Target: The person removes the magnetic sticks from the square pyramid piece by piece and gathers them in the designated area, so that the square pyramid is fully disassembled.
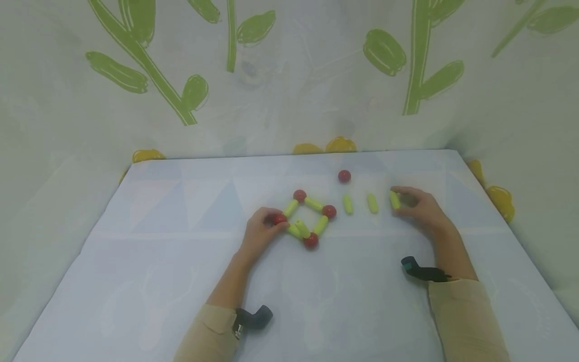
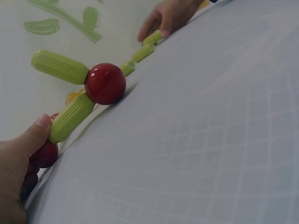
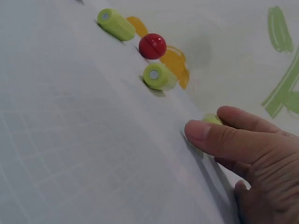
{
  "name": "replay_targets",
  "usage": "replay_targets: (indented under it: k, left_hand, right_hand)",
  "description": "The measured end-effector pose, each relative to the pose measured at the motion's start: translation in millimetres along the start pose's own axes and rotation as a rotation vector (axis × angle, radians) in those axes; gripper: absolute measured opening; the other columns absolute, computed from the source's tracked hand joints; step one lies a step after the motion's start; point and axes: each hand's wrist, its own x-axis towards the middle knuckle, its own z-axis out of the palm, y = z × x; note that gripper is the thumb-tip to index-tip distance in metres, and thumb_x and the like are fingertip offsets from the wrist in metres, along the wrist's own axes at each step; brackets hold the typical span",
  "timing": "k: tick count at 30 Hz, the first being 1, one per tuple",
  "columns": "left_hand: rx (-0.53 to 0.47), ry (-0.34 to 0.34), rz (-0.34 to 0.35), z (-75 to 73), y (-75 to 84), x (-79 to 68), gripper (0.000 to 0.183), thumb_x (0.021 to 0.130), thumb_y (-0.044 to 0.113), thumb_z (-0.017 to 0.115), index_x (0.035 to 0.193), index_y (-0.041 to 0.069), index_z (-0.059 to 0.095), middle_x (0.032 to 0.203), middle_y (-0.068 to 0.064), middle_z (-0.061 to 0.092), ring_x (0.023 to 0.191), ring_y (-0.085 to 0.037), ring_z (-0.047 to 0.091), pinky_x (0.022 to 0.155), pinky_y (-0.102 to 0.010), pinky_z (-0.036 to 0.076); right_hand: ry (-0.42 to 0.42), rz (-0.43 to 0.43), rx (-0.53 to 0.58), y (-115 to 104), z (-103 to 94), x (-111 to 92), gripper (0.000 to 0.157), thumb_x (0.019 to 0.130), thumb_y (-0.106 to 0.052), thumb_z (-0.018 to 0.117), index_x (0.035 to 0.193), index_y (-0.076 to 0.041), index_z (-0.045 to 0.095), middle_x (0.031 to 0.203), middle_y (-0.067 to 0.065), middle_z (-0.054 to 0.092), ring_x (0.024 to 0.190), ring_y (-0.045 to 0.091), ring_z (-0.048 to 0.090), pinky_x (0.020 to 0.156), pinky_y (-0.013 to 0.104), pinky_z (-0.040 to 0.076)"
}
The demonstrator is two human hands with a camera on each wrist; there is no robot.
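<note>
On the table, green rods and red balls are joined into a square. My left hand point(image 1: 259, 234) grips the red ball point(image 1: 280, 219) at its left corner, with fingers and thumb around it. From the near corner's red ball point(image 2: 105, 84), one more green rod point(image 2: 60, 66) slants upward, its other end free. Over to the right, my right hand point(image 1: 421, 207) pinches a loose green rod point(image 1: 395, 200) between thumb and fingers. In the right wrist view the thumb hides most of that rod.
Two loose green rods point(image 1: 347, 204) lie in a row between the square and my right hand. Behind them sits a single red ball point(image 1: 344, 176). A wall point(image 1: 289, 100) with painted green leaves rises at the table's far edge.
</note>
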Motion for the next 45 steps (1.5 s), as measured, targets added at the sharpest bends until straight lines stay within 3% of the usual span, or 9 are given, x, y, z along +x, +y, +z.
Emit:
replay_targets:
  k: [15,21,23,26,29,33,37,45]
  left_hand:
    - [0.062,-0.061,0.05,0.4,2.3,0.4,0.042,0.082,0.026,0.073,0.118,0.012,0.059,0.114,-0.002,0.06,0.113,-0.018,0.054,0.099,-0.038,0.043]
    - [0.054,-0.069,0.019,0.0,3.4,-0.4,0.039,0.081,0.026,0.074,0.116,0.015,0.06,0.111,0.001,0.06,0.11,-0.015,0.055,0.097,-0.036,0.045]
    - [0.048,-0.068,0.014,-0.2,3.7,-0.8,0.039,0.081,0.025,0.074,0.115,0.015,0.06,0.111,0.001,0.06,0.11,-0.015,0.055,0.097,-0.035,0.045]
    - [0.036,-0.061,0.016,-0.7,3.8,-1.3,0.038,0.08,0.024,0.075,0.114,0.015,0.061,0.109,0.002,0.06,0.107,-0.014,0.055,0.095,-0.035,0.046]
    - [0.034,-0.05,0.016,-0.8,4.1,-1.9,0.037,0.079,0.024,0.076,0.112,0.016,0.062,0.106,0.003,0.061,0.104,-0.013,0.056,0.093,-0.034,0.048]
    - [0.026,-0.037,0.012,-0.9,4.9,-2.8,0.035,0.078,0.026,0.077,0.109,0.018,0.064,0.103,0.005,0.061,0.101,-0.011,0.057,0.09,-0.033,0.049]
    - [0.011,-0.041,0.022,-2.7,6.2,-4.1,0.034,0.077,0.024,0.078,0.108,0.018,0.065,0.101,0.006,0.062,0.098,-0.011,0.058,0.088,-0.033,0.05]
    - [0.003,-0.098,0.069,-4.9,6.1,-5.5,0.037,0.076,0.023,0.079,0.109,0.018,0.065,0.101,0.006,0.062,0.096,-0.01,0.057,0.086,-0.031,0.05]
  right_hand:
    - [-0.03,-0.016,-0.045,6,0.1,-1,0.073,0.078,-0.024,0.077,0.14,-0.005,0.043,0.149,0.02,0.033,0.139,0.043,0.02,0.109,0.061,0.016]
    - [0.023,-0.068,-0.006,-10,3.2,-3,0.068,0.082,-0.028,0.074,0.14,-0.007,0.044,0.146,0.02,0.039,0.132,0.043,0.034,0.105,0.06,0.029]
    - [0.031,-0.083,0.01,-19,6.0,-4,0.063,0.084,-0.028,0.071,0.139,-0.008,0.046,0.142,0.02,0.044,0.126,0.042,0.042,0.099,0.055,0.039]
    - [0.039,-0.127,0.044,-32,11.1,-4,0.056,0.086,-0.024,0.07,0.136,-0.009,0.05,0.135,0.019,0.051,0.115,0.036,0.051,0.087,0.037,0.05]
    - [0.041,-0.178,0.079,-43,17.6,-3,0.05,0.086,-0.02,0.069,0.133,-0.011,0.054,0.13,0.017,0.056,0.108,0.03,0.055,0.076,0.02,0.048]
    - [0.026,-0.261,0.144,-53,28.4,-1,0.044,0.086,-0.014,0.069,0.129,-0.009,0.057,0.127,0.018,0.058,0.103,0.024,0.058,0.078,0.014,0.046]
    - [-0.019,-0.35,0.22,-64,47.1,0,0.041,0.086,-0.008,0.068,0.126,-0.007,0.059,0.124,0.017,0.06,0.101,0.02,0.059,0.082,0.015,0.047]
    - [-0.23,-0.501,0.252,-91,94.4,-9,0.044,0.081,-0.006,0.073,0.123,-0.006,0.06,0.116,0.012,0.065,0.102,0.023,0.058,0.089,0.025,0.048]
